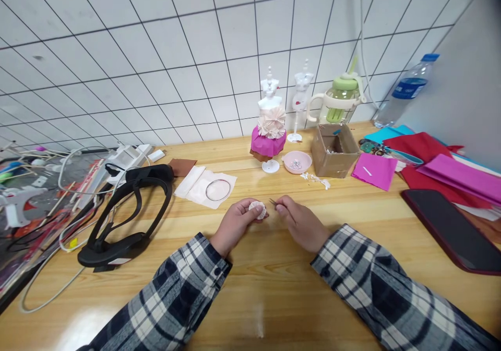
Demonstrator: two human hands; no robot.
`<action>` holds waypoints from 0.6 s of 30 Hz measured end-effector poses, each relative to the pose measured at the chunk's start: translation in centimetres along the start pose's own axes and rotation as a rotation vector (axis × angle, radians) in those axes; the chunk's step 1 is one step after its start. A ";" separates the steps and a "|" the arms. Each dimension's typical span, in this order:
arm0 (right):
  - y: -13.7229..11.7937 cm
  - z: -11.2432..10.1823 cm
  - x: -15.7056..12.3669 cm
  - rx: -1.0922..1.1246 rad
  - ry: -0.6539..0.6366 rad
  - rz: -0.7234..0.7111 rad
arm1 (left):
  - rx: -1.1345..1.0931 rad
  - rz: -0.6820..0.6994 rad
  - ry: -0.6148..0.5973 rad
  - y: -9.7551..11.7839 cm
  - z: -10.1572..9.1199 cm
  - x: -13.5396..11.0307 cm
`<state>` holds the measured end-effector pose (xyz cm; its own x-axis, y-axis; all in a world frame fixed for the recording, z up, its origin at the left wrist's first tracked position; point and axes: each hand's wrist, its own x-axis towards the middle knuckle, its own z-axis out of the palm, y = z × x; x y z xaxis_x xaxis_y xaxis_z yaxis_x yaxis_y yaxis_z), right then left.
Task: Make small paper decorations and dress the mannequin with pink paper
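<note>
My left hand (236, 225) is closed on a small pale folded paper rosette (258, 209) held just above the wooden table (274, 288). My right hand (301, 223) pinches thin metal tweezers (273, 202), whose tip points at the rosette from the right, almost touching it. Both hands sit at the table's middle. Straight behind them stands a small white mannequin (269, 126) in a pink paper skirt with pale paper fans. A small pink bowl (297, 161) with tiny beads sits beside it.
A black headset (129, 210) and cables lie at the left, white paper with a clear ring (217, 190) beside them. A cardboard box (335, 150), a second mannequin (300, 100), a green jug (340, 98), a water bottle (407, 90), coloured paper sheets (438, 168) and a dark tablet (450, 231) fill the right.
</note>
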<state>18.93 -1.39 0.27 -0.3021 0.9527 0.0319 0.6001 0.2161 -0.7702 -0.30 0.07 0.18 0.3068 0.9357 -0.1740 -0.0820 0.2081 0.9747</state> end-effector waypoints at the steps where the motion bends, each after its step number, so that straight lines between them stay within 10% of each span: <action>1: -0.1 0.1 0.0 -0.023 -0.049 -0.006 | -0.012 0.001 -0.008 0.0 -0.1 0.0; 18: -0.3 0.9 -0.3 0.029 -0.162 -0.044 | 0.040 -0.012 -0.037 0.6 0.5 -0.3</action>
<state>18.16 -1.91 -0.13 -0.4444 0.8951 -0.0348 0.5629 0.2488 -0.7882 -0.02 -0.23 0.86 0.3429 0.9217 -0.1814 -0.0406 0.2074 0.9774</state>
